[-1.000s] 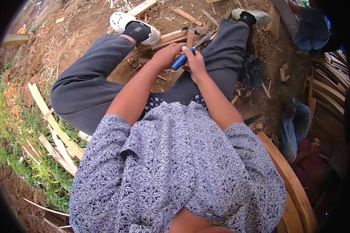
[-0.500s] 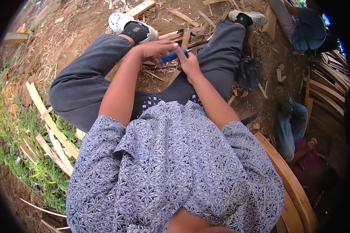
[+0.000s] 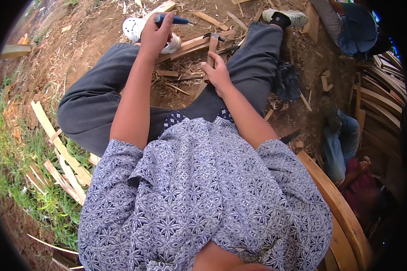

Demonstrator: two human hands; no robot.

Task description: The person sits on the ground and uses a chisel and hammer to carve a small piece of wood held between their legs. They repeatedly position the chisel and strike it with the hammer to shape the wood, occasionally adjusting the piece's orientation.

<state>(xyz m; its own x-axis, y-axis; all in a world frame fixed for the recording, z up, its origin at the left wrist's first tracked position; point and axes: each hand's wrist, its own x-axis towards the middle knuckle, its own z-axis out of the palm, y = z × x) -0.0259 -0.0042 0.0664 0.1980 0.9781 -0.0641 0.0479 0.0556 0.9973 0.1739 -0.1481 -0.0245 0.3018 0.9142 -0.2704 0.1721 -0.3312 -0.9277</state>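
Dirt ground (image 3: pixel 99 34) bears wood scraps (image 3: pixel 210 21); left hand (image 3: pixel 157 35) grips a blue tool (image 3: pixel 178 20), right hand (image 3: pixel 218 76) seemingly a hammer (image 3: pixel 213 45); this tool-handling probably next needs steadiness.

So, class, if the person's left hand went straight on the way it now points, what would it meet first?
Probably the pale board just beyond the left hand, though depth is unclear and the hand may pass above it.
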